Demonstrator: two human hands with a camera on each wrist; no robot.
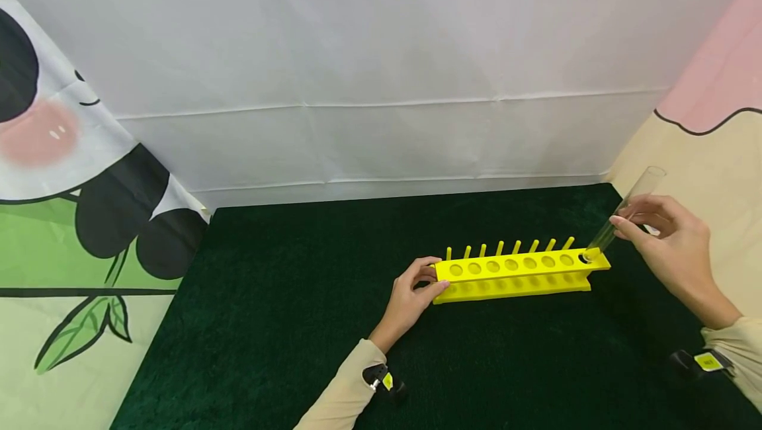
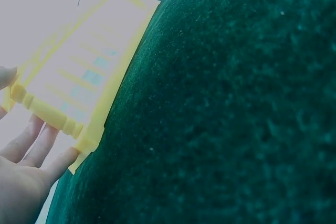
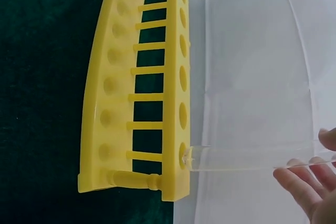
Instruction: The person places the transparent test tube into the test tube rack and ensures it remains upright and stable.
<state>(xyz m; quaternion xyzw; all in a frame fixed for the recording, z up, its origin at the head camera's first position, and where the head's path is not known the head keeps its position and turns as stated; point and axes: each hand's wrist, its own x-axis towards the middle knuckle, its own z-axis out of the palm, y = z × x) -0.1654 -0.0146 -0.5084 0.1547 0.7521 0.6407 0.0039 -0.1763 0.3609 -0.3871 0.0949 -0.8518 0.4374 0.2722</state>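
Note:
A yellow test tube rack (image 1: 512, 274) with a row of round holes and several upright pegs along its back stands on the dark green cloth. My left hand (image 1: 407, 298) grips its left end, thumb at the front and fingers behind; the left wrist view shows those fingers (image 2: 44, 145) around the end post. In my right hand (image 1: 673, 245) a clear glass test tube (image 1: 645, 185) is pinched between thumb and fingers, leaning up to the right. The tube's rounded bottom is at the rightmost hole (image 3: 184, 156) in the right wrist view, right at the opening.
Dark green cloth (image 1: 286, 324) covers the table. A white sheet (image 1: 381, 73) hangs behind it, with a panda-print cloth (image 1: 113, 198) at left and a pink and cream cloth (image 1: 708, 145) at right, close by my right hand.

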